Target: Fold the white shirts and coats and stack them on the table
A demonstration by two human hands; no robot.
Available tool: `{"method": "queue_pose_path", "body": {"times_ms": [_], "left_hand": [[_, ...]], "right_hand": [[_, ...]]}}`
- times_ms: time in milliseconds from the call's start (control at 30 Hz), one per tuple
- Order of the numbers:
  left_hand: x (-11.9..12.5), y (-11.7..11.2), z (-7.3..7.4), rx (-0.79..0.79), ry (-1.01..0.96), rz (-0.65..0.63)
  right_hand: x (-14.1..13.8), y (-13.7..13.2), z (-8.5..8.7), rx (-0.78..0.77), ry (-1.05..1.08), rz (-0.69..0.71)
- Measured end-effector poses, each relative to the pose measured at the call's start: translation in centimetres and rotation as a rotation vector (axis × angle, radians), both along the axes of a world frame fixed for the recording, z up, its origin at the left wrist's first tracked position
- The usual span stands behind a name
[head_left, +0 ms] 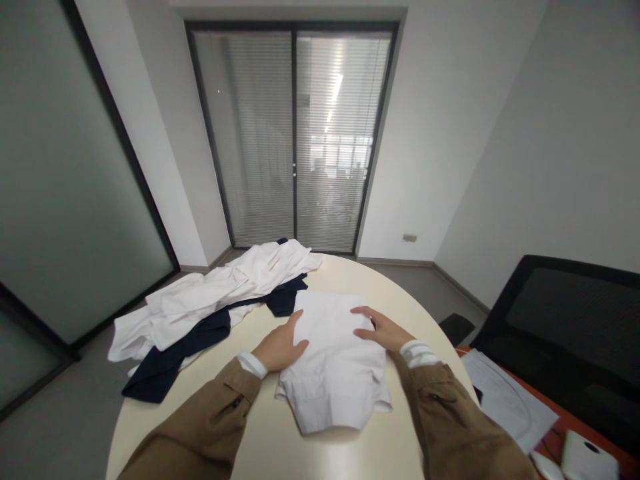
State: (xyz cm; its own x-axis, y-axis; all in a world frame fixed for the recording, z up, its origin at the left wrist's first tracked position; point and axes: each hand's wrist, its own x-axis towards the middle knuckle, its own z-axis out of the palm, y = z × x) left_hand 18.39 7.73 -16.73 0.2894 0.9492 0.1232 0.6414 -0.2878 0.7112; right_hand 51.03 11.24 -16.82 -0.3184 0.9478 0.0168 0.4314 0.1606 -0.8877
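A partly folded white shirt lies on the round cream table in front of me, its near end narrower and creased. My left hand rests at its left edge, thumb and fingers apart on the cloth. Across from it, my right hand touches the right edge, with thumb and index finger spread over the top of the fabric. Neither hand grips the cloth. Left of the shirt lies a loose heap of white garments with dark navy cloth among them.
Right of the table, a black mesh chair stands by an orange surface holding papers, a white mouse and a white device. Behind the table is a window with blinds. A frosted glass panel stands left.
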Motion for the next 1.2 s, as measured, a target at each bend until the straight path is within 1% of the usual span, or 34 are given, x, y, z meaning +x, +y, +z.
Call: {"method": "queue_pose_path", "body": {"times_ms": [67,133,200,267,367,467,567,667,733,800,867,933,1000,1067,1100,1200], "left_hand": [[0.1,0.0,-0.5,0.017,-0.066,-0.120],[0.2,0.3,-1.0,0.008,-0.134,-0.215],[0.3,0.6,-1.4,-0.008,-0.175,-0.245],[0.3,0.7,-1.4,-0.002,-0.192,-0.220],[0.1,0.5,-1.0,0.004,-0.188,-0.199],[-0.2,-0.1,-0.2,-0.014,-0.196,-0.227],[-0.4,-0.6,0.2,-0.013,-0.182,-0.250],[-0.5,-0.7,0.1,-0.054,-0.176,-0.272],[-0.6,-0.5,0.1,-0.098,-0.224,-0.284],[-0.7,-0.4,0.2,-0.089,-0.297,-0.260],[-0.9,-0.4,0.5,-0.066,-0.348,-0.241],[-1.2,-0.5,0.7,-0.107,-0.317,-0.299],[-1.4,-0.8,0.9,-0.177,-0.224,-0.391],[-1.5,-0.9,0.8,-0.180,-0.156,-0.432],[-1.4,-0.9,0.6,-0.151,-0.148,-0.416],[-1.0,-0.7,0.1,-0.038,-0.184,-0.291]], "right_hand": [[-0.3,0.4,-0.4,0.019,-0.002,0.029],[-0.5,0.8,-0.7,0.084,-0.004,-0.043],[-0.6,1.1,-0.9,0.171,0.012,-0.140],[-0.5,1.1,-0.8,0.204,0.028,-0.186],[0.0,0.6,-0.1,0.126,-0.023,-0.223],[0.4,-0.4,0.9,0.019,-0.082,-0.243],[0.4,-1.4,1.7,-0.070,-0.020,-0.171],[0.5,-2.1,1.8,-0.166,0.175,0.010],[0.7,-2.4,1.6,-0.249,0.281,0.116],[1.1,-2.6,1.3,-0.331,0.281,0.175],[1.4,-2.7,1.2,-0.379,0.215,0.221],[1.5,-2.8,1.3,-0.400,0.170,0.283],[1.5,-2.9,1.5,-0.409,0.170,0.343],[1.3,-3.0,1.7,-0.385,0.182,0.349],[1.1,-2.9,1.7,-0.353,0.175,0.322],[0.7,-2.6,1.6,-0.192,0.133,0.188]]}}
